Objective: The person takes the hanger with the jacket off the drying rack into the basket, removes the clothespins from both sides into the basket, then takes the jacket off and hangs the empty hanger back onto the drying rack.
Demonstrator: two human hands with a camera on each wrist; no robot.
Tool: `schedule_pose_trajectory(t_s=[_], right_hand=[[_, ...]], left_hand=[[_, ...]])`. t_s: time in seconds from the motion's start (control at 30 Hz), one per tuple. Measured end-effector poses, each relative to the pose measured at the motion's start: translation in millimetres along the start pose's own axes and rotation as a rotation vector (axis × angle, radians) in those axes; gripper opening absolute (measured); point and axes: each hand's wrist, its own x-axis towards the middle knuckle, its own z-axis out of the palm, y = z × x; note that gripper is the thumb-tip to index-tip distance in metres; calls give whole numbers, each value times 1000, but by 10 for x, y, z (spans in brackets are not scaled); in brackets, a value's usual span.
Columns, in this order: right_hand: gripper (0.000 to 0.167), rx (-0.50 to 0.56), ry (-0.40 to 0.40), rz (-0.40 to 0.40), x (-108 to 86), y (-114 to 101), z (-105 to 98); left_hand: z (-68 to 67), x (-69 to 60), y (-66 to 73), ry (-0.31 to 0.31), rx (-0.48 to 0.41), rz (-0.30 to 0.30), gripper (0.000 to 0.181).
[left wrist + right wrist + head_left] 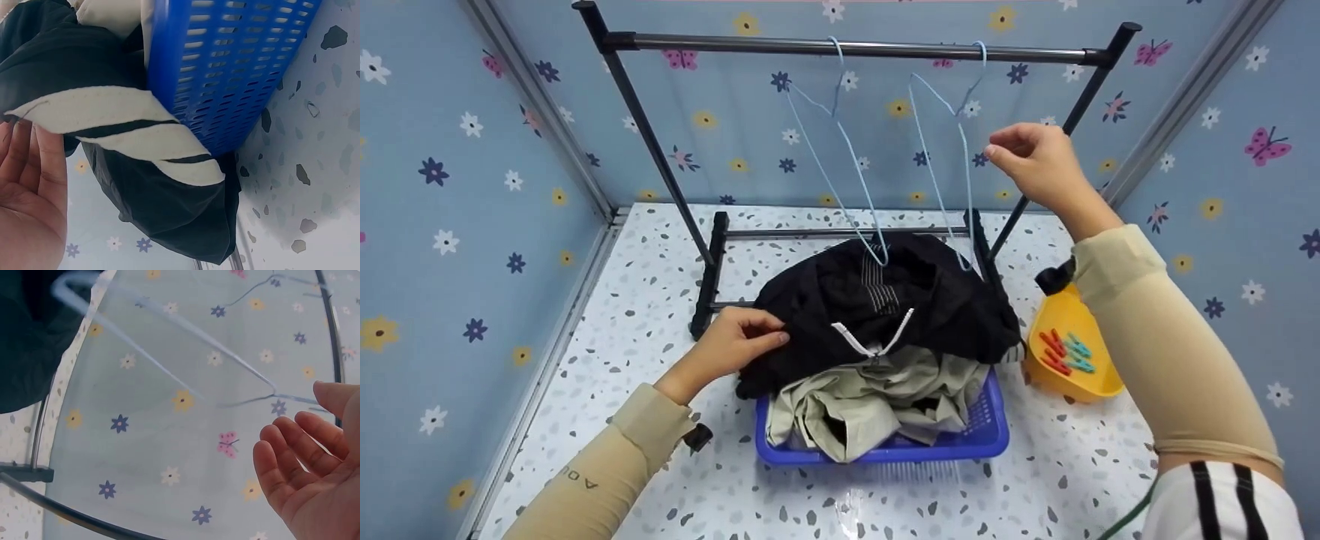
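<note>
A black zip-up jacket (802, 300) with a white zipper lies over the basket, its collar opening facing up. At the jacket's left side my left hand (729, 346) pinches the cloth between thumb and fingers. In the left wrist view the fingers of the left hand (34, 185) meet the edge of a white-striped part of the jacket (101, 112). My right hand (1039, 161) is raised beside the right blue wire hanger (966, 165), fingers loosely bent and holding nothing. Another blue wire hanger (851, 150) hangs to its left; both hook over the rail (735, 43).
Beneath the jacket, a blue basket (885, 454) holds a beige garment (877, 412). A yellow bin (1099, 382) with red and teal clothespins (1080, 352) stands to the right. The black rack's side posts (656, 154) rise behind, near the flowered wall.
</note>
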Motion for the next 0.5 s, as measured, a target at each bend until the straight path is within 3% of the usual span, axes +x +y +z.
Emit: schedule_pose_trajectory(t_s=[0.23,0.5], right_hand=[[41,21,28,-57,-275,1,31],[35,140,133,-88,-524,168,29]], left_hand=[[-13,25,2,7,12,-21,7],[-54,13,4,-27,-32,-64,14]])
